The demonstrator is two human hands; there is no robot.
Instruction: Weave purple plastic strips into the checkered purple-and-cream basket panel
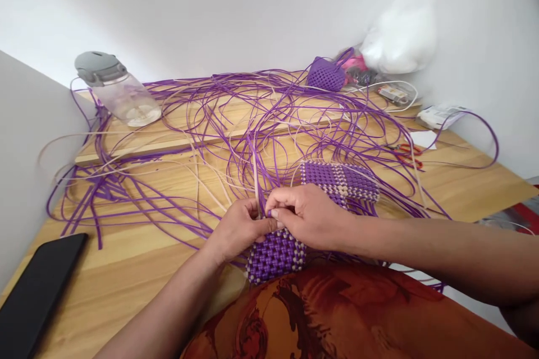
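A purple and cream woven piece [275,258] lies at the table's front edge, against my clothing, with long loose strands running out from it. My left hand [240,227] is closed at its upper edge, thumb pressed down on the weave and strands upright by its fingers. Close against it, my right hand [309,213] pinches a purple strand [261,199] at the same edge. The fingertips nearly touch, and the exact crossing under them is hidden. Behind my right hand, another woven section [337,176] shows a cream cross band; whether it joins the front piece is hidden.
Purple and cream strands [202,112] tangle across the wooden table [105,291]. A grey-lidded bottle [126,92] stands tilted in view at the left, above a black phone [42,291]. Orange-handled scissors [408,155] lie right; a small purple woven basket [326,74] sits at the back.
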